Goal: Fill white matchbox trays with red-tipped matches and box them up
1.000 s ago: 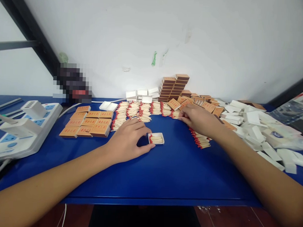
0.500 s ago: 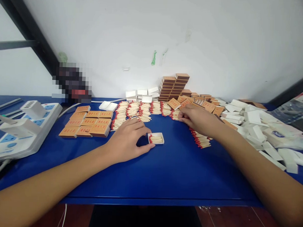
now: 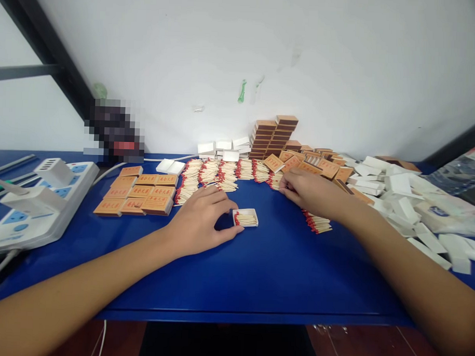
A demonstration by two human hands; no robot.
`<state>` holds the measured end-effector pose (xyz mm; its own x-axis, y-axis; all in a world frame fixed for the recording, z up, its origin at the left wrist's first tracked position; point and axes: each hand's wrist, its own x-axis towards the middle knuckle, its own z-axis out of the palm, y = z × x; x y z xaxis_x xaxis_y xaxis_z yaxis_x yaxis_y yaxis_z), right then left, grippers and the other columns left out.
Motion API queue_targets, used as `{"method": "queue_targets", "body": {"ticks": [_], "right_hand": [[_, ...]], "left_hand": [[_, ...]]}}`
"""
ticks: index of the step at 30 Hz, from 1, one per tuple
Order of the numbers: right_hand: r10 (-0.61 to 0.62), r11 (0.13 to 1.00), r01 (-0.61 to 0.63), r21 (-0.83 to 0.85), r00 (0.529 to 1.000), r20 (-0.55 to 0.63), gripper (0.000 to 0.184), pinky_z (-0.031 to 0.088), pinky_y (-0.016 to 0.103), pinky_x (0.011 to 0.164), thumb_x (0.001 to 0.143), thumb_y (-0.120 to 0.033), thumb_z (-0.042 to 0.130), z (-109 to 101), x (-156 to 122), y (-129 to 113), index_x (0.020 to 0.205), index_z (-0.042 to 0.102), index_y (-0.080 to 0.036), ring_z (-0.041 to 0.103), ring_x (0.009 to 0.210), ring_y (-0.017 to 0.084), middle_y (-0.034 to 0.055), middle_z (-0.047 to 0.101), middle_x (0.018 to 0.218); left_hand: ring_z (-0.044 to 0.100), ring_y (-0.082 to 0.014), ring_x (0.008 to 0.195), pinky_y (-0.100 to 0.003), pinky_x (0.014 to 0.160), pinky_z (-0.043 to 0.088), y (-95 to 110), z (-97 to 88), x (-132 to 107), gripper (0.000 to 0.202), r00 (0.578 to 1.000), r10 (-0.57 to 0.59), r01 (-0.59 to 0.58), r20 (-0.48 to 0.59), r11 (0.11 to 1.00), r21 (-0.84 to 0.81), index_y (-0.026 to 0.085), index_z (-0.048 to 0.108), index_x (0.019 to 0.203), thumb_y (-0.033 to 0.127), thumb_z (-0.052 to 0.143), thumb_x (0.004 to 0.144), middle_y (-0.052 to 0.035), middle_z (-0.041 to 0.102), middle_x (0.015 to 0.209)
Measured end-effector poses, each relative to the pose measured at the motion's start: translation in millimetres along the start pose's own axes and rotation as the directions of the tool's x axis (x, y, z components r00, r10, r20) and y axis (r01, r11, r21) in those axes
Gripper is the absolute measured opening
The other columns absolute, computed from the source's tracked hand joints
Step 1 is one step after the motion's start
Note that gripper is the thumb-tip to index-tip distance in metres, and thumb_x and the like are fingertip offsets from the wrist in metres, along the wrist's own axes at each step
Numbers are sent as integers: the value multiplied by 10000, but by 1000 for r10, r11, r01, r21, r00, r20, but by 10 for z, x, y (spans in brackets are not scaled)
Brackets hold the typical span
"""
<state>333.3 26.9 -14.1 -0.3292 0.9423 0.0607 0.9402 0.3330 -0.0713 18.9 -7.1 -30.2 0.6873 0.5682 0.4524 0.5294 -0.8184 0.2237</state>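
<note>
My left hand (image 3: 203, 218) rests on the blue table, its thumb and fingers curved around the left end of a small white matchbox tray (image 3: 252, 212). Inside the tray lie red-headed matches (image 3: 247, 220), side by side. Farther right, my right hand (image 3: 303, 188) is closed, fingertips pressed together at the edge of the loose matches (image 3: 261, 171); what they pinch is hidden. Another bunch of matches (image 3: 317, 222) lies just below that hand, partly covered by it.
Orange matchboxes (image 3: 139, 193) lie in rows at left, near a white power strip (image 3: 65, 203). White trays (image 3: 225, 146) and a tall stack of matchboxes (image 3: 273, 137) stand against the wall. Loose orange sleeves (image 3: 325, 168) and a heap of white trays (image 3: 406, 204) spread at right.
My right hand has shifted very slightly downward at the matches. My left hand and the tray stay in place.
</note>
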Motion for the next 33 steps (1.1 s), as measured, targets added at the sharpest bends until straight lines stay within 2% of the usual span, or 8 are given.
{"method": "queue_targets", "body": {"ticks": [7,15,25,33], "right_hand": [[-70,996,72,50,996,-47,171,457,343,731,1031,-273,492,36,33,82,930,621,-224,675,878,257,116,731,1014],[-52,999,52,-1,998,-25,210,425,330,669,1054,-298,485,29,23,71,926,632,-219,671,816,249,119,734,976],[-63,996,68,52,994,-85,189,452,353,737,1047,-340,495,68,52,79,963,617,-222,663,878,259,117,721,1031],[-74,995,81,63,992,-99,203,447,349,717,1051,-338,485,93,53,66,917,590,-227,652,836,257,113,712,945]], "left_hand": [[679,-261,979,-441,921,540,8,-2,9,284,1000,-11,11,9,1000,-1,180,755,1107,428,761,969,-66,765,997],[687,-264,988,-448,932,541,11,-6,7,281,1000,-16,16,16,1000,-4,186,757,1114,426,761,968,-69,769,1011],[678,-258,984,-440,931,534,10,0,5,287,1000,-8,8,13,1000,3,180,752,1116,428,760,972,-64,765,1007],[683,-261,992,-438,927,536,11,-7,3,274,1000,-15,15,9,1000,4,194,752,1114,427,761,971,-67,771,1008]]}}
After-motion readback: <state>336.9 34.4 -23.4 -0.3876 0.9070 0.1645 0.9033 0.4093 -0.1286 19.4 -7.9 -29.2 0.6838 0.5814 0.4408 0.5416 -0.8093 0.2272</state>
